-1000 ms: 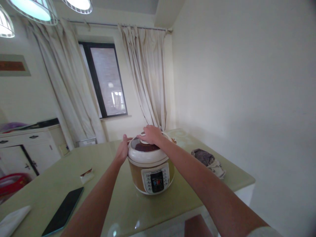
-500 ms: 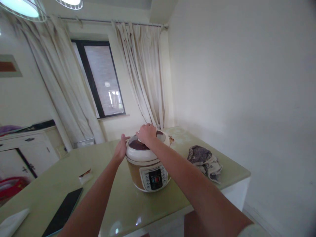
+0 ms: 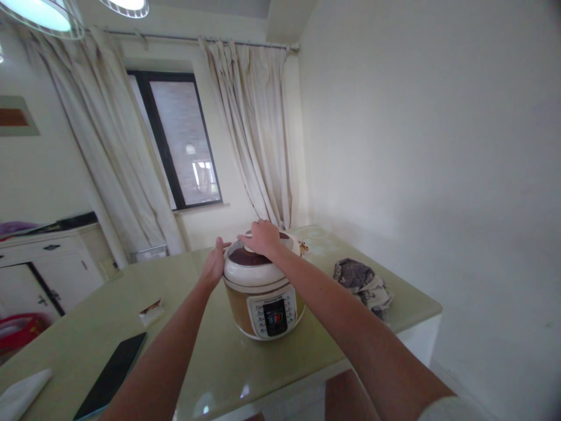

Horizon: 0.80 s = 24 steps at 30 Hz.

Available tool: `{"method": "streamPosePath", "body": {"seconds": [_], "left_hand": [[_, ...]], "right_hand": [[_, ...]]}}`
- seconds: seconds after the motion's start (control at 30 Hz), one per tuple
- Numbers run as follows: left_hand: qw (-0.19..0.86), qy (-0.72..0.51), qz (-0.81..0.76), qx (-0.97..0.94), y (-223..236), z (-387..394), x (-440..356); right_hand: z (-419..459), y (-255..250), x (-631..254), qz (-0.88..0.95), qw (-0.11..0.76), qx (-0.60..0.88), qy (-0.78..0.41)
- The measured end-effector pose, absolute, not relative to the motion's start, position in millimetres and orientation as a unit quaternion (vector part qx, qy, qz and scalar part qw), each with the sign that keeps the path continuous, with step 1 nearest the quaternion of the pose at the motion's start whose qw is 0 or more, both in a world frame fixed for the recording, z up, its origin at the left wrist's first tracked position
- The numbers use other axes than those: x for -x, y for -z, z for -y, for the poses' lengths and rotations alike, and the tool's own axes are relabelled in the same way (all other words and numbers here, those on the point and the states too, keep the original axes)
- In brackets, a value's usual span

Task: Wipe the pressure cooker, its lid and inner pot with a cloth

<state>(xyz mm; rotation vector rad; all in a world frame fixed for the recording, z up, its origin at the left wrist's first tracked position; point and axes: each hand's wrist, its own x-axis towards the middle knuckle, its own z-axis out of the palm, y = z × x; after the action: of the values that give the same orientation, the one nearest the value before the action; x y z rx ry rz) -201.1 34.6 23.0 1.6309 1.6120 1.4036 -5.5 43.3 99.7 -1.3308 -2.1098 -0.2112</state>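
Note:
A round electric pressure cooker (image 3: 239, 307) stands on the green tabletop, tan on its side, with a control panel on the front. Its cream lid (image 3: 245, 273) has a dark reddish centre and sits level on the body. My right hand (image 3: 263, 238) is curled over the lid's handle, with its thumb side pointing left; most of the handle is hidden under it. Against the left side of the lid rests my left hand (image 3: 214, 264), thumb up and fingers stretched towards the back.
A crumpled grey patterned cloth (image 3: 363, 283) lies on the tabletop (image 3: 193, 345) to the right. On the left are a dark tablet (image 3: 111, 374), a small packet (image 3: 151, 311) and a white object (image 3: 24, 393). A wall bounds the right side.
My right hand has turned slightly on the lid's handle and shifted a little right, its thumb side now reaching further out. The left hand and the cooker have hardly moved.

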Motion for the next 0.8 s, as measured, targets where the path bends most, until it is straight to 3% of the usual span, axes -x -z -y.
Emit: {"method": "streamPosePath", "body": {"seconds": [0.13, 0.27, 0.33, 0.4, 0.5, 0.63, 0.73, 0.8], "left_hand": [[0.181, -0.494, -0.608, -0.594, -24, -35, 200], [0.151, -0.501, -0.600, -0.605, -22, -34, 197], [0.155, -0.509, -0.595, -0.602, -21, -33, 195], [0.159, -0.513, -0.599, -0.595, -22, -33, 193], [0.160, -0.512, -0.613, -0.580, -23, -32, 192], [0.153, -0.512, -0.621, -0.574, -23, -33, 192], [0.146, -0.513, -0.624, -0.572, -22, -33, 192], [0.144, -0.514, -0.623, -0.573, -21, -33, 193]], "right_hand": [[-41, -91, -50, 0.812, 0.398, 0.426, 0.019], [-24, -25, -156, 0.712, 0.467, 0.514, 0.106], [-11, 27, -212, 0.630, 0.405, 0.647, 0.147], [4, 79, -258, 0.599, 0.286, 0.739, 0.114], [22, 136, -303, 0.637, 0.224, 0.735, 0.061], [27, 148, -315, 0.652, 0.339, 0.678, 0.023], [25, 116, -293, 0.604, 0.495, 0.624, -0.013], [29, 83, -269, 0.569, 0.595, 0.566, 0.040]]}}
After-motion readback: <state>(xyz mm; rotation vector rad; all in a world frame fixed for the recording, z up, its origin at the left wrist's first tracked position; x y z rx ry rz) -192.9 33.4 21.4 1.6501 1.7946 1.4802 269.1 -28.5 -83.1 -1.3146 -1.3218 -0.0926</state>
